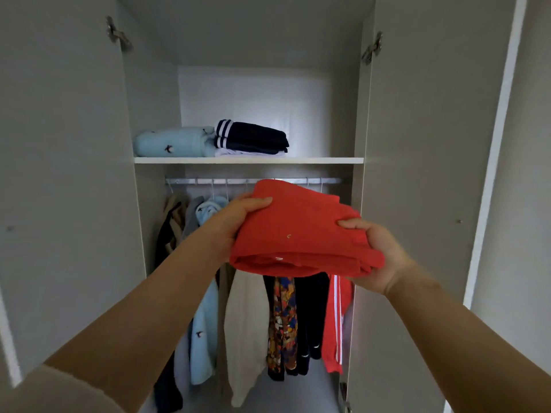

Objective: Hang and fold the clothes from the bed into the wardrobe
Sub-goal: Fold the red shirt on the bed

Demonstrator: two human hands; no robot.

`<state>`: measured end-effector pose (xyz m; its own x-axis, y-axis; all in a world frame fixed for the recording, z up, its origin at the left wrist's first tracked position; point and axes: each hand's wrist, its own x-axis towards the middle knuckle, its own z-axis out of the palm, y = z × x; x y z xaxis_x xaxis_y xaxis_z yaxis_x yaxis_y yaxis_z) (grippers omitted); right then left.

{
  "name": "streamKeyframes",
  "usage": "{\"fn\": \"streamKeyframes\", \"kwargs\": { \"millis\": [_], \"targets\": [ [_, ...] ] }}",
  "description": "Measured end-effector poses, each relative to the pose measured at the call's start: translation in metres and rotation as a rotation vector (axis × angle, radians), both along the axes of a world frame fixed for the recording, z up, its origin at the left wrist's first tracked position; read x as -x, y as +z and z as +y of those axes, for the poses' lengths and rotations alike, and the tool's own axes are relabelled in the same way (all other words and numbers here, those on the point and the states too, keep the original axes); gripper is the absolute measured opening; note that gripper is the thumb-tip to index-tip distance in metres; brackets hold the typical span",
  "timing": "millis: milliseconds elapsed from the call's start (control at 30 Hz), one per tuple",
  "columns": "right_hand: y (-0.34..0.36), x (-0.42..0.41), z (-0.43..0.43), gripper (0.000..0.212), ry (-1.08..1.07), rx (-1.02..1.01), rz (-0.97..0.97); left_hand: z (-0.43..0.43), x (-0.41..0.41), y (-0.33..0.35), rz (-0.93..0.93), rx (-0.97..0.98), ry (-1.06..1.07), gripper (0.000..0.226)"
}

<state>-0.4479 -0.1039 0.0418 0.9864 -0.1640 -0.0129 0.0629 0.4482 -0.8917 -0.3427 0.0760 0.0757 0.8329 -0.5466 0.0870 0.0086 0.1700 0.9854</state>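
A folded red garment (301,231) is held up in front of the open wardrobe, just below the white shelf (322,160). My left hand (235,222) grips its left edge, thumb on top. My right hand (378,257) grips its right edge from below, thumb over the cloth. On the shelf lie a folded light blue garment (176,142) at the left and a folded navy garment with white stripes (253,137) beside it, resting on something white.
Under the shelf a metal rail (208,181) carries several hung clothes: a light blue jacket (205,323), a cream top (244,329), a patterned piece (283,323), dark trousers (310,317), a red striped item (337,323). Wardrobe doors (59,174) stand open on both sides.
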Motion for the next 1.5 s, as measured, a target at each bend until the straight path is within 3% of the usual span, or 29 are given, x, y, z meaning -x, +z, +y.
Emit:
{"fn": "streamKeyframes", "kwargs": {
  "millis": [133,267,433,567,667,867,933,967,1033,1100,1167,1233,1267,1333,1400,1500],
  "targets": [
    [0.031,-0.047,-0.056,0.025,0.019,-0.031,-0.076,-0.057,-0.041,0.030,-0.048,0.074,-0.007,0.013],
    [0.055,-0.096,-0.094,0.019,0.023,-0.066,-0.147,-0.096,-0.086,0.054,-0.076,0.111,0.021,0.025],
    [0.076,-0.152,-0.133,0.003,0.007,-0.065,-0.237,-0.134,-0.143,0.075,-0.051,0.131,-0.039,0.013],
    [0.095,-0.196,-0.157,0.031,-0.046,-0.048,-0.274,-0.160,-0.196,0.096,-0.058,0.083,-0.084,0.009],
    [0.113,-0.237,-0.174,0.019,-0.105,-0.081,-0.328,-0.181,-0.236,0.116,-0.060,0.075,-0.111,0.012],
    [0.146,-0.317,-0.201,0.012,-0.207,-0.186,-0.484,-0.220,-0.316,0.151,-0.282,0.081,-0.148,0.018],
    [0.152,-0.341,-0.214,0.016,-0.231,-0.226,-0.511,-0.230,-0.342,0.159,-0.322,0.094,-0.117,0.009],
    [0.155,-0.352,-0.220,0.016,-0.242,-0.232,-0.518,-0.235,-0.356,0.162,-0.362,0.100,-0.055,0.019],
    [0.159,-0.370,-0.232,0.013,-0.256,-0.233,-0.514,-0.246,-0.387,0.164,-0.614,-0.015,0.196,0.036],
    [0.162,-0.386,-0.246,0.006,-0.276,-0.218,-0.499,-0.253,-0.413,0.161,-1.076,-0.318,0.511,0.038],
    [0.163,-0.401,-0.260,0.006,-0.295,-0.191,-0.462,-0.256,-0.433,0.153,-1.297,-0.656,0.506,0.045],
    [0.163,-0.416,-0.268,0.008,-0.296,-0.150,-0.397,-0.257,-0.448,0.145,-1.253,-0.975,0.363,0.051],
    [0.162,-0.423,-0.270,0.019,-0.293,-0.117,-0.355,-0.258,-0.452,0.142,-1.230,-1.065,0.333,0.048],
    [0.158,-0.435,-0.275,0.023,-0.270,-0.093,-0.261,-0.258,-0.455,0.140,-1.218,-1.092,0.363,0.043],
    [0.156,-0.444,-0.277,0.005,-0.266,-0.075,-0.206,-0.259,-0.454,0.141,-1.241,-1.079,0.429,0.039],
    [0.155,-0.453,-0.284,0.031,-0.330,-0.027,-0.152,-0.259,-0.456,0.136,-1.283,-1.070,0.499,0.037]
  ]
}}
